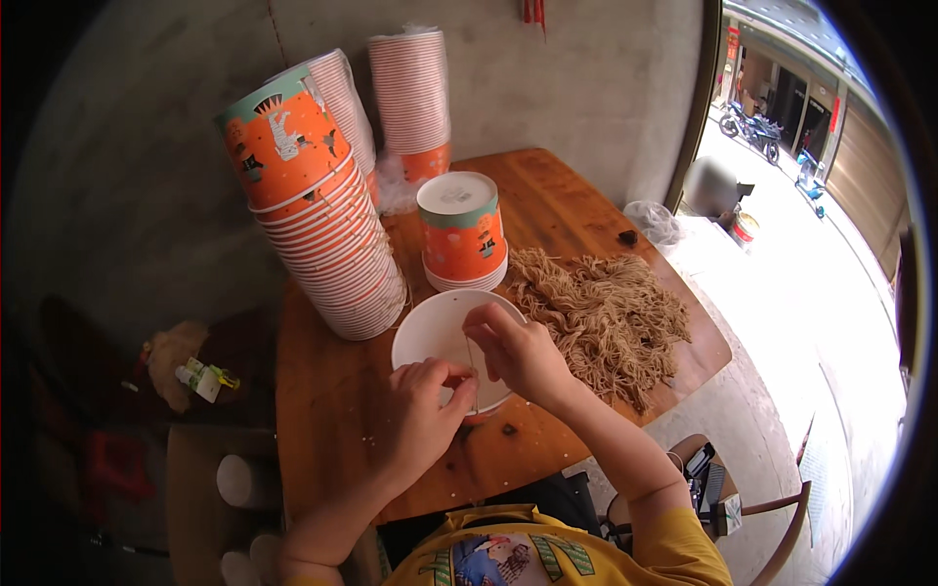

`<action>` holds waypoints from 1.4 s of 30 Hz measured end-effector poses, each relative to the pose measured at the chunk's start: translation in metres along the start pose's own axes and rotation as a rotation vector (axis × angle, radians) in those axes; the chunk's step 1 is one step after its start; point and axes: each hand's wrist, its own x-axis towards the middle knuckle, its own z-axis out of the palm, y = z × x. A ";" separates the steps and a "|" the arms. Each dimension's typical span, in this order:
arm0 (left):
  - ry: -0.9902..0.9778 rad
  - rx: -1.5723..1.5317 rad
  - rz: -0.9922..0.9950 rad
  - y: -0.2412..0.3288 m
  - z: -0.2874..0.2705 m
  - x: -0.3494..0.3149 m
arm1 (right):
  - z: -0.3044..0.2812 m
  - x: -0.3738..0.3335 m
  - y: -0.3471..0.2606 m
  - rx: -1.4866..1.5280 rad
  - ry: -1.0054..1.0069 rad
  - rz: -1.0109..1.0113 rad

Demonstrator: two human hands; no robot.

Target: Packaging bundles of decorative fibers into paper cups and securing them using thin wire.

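A white-lined paper bucket (427, 327) stands mouth up before me, near the front of the table. Over its right side runs a thin tan string (470, 354), crossing the near rim. My left hand (426, 398) is closed in a pinch on the string's lower part, at the near rim. Just above, my right hand (518, 354) pinches the upper part, its fingers over the bucket's opening. To the right lies a loose heap of tan strings (616, 317). Behind the bucket, a short upside-down stack of orange and green paper buckets (461, 239) stands on the wooden table (337, 410).
A tall, leaning stack of paper buckets (322, 239) rises at the left, with plastic-wrapped stacks (410, 93) behind it by the wall. A wooden chair (782, 547) holding small items stands at lower right. Beyond the doorway, a seated person (711, 186) is near the street.
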 end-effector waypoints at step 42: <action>-0.238 0.535 0.265 -0.071 -0.103 0.020 | -0.094 0.001 0.096 1.896 0.101 0.263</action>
